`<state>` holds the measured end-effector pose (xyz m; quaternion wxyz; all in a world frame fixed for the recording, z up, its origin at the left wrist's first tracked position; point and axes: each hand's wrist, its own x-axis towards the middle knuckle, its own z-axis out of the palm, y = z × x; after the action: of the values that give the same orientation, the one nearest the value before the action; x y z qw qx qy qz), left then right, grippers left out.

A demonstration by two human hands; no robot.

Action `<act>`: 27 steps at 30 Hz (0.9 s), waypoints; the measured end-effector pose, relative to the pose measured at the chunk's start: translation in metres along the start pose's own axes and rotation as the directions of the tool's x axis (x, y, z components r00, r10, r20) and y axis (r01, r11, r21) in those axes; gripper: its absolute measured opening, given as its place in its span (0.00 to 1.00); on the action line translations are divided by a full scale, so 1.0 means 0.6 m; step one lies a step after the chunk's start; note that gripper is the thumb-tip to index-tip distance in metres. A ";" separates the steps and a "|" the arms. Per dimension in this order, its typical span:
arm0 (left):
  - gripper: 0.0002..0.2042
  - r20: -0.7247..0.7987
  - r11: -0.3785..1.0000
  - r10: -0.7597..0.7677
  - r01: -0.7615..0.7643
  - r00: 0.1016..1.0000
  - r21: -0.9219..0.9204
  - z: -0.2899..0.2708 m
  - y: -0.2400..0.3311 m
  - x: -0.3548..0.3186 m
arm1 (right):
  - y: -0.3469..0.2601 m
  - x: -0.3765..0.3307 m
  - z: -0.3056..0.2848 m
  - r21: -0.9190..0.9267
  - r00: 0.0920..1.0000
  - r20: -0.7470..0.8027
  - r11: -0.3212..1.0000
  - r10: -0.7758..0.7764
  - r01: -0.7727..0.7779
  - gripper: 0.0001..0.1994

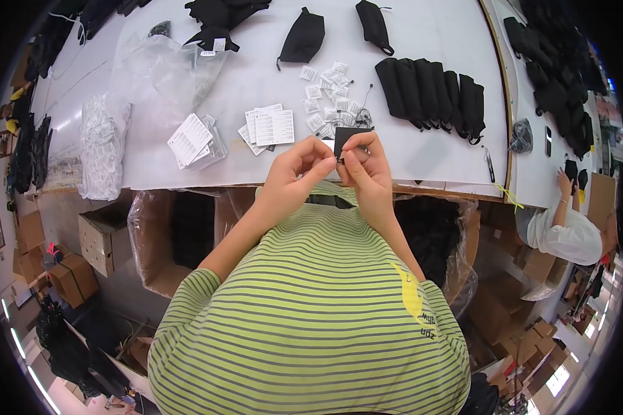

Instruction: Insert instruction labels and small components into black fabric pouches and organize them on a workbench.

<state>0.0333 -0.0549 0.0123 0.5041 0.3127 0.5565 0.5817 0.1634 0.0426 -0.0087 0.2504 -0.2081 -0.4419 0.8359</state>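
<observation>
My left hand [301,167] and my right hand [369,173] meet at the table's front edge, both pinched closed. A flat black square tag [341,138] shows at the fingers of my right hand, partly covered by them. Something small and dark is between the fingertips of both hands, too small to make out. Just beyond lie several small white packets [311,106] and thin black cords [364,114]. Left of my left hand are loose printed white cards [275,127] and a thicker stack of cards [190,142].
A row of black fabric pouches [422,90] lies at the right, with single pouches [303,36] farther back. Clear plastic bags [173,69] and a bundled white pack [102,149] are at the left. Open boxes stand below the edge. Another person [567,232] works at far right.
</observation>
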 end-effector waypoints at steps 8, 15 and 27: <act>0.05 -0.017 0.998 -0.038 0.037 0.999 -0.043 0.006 0.000 -0.005 | 0.007 -0.009 0.009 -0.139 0.997 -0.009 0.988 -0.075 0.073 0.07; 0.10 0.137 0.975 -0.093 0.118 0.986 -0.186 -0.025 -0.026 0.010 | 0.005 -0.008 0.007 -0.068 0.997 0.074 0.998 -0.010 0.015 0.07; 0.24 -0.001 0.894 -0.122 0.110 0.993 0.435 -0.028 -0.177 0.018 | 0.012 0.030 -0.050 0.069 0.989 -0.127 0.994 -0.071 0.080 0.07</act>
<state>0.0399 -0.0642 -0.0951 0.4628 0.3909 0.6832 0.4079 0.1647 0.0688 -0.0328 0.3163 -0.2336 -0.4019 0.8270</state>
